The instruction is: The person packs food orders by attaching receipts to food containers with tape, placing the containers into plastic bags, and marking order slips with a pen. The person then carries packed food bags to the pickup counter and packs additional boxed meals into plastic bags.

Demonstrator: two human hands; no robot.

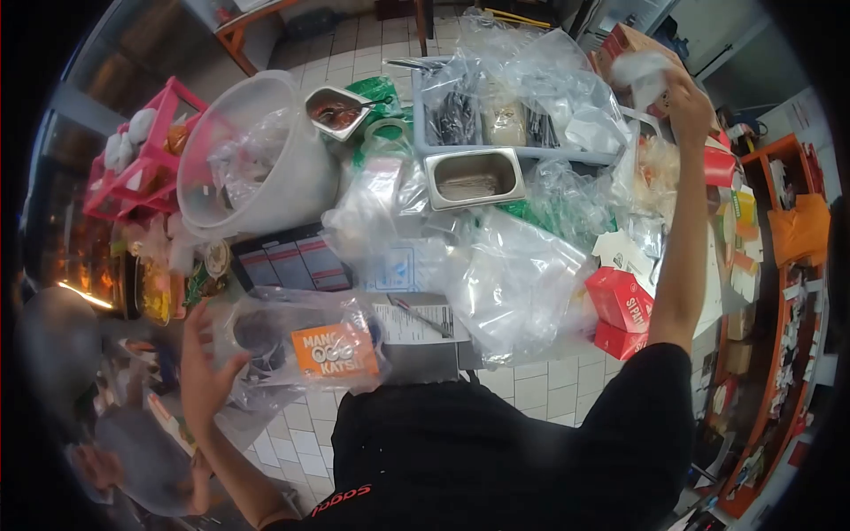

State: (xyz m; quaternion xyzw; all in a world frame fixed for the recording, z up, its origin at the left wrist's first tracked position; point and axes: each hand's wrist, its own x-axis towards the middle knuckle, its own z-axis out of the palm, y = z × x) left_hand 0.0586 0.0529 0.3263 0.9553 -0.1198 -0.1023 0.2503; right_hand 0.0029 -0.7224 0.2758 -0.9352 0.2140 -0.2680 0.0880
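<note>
My left hand (209,370) is beside the open end of a clear plastic bag (274,319), thumb and fingers apart; whether it touches the plastic I cannot tell. Inside the bag lies a dark-looking package with an orange label (335,351) that reads roughly "MANO KATSU". My right hand (689,108) is raised at the upper right, its fingers closed on a whitish, see-through plastic bundle (641,73), blurred so that its contents do not show. Below that bundle is a carton with clear bags (657,164).
A blue-grey divided tray (420,106) holds black cutlery and bags. Near it are steel pans of sauce (337,112) and toothpicks (475,179), a large tub (257,150), a tablet (292,261), red boxes (620,301) and a receipt (416,324). Another person (146,451) is at the lower left.
</note>
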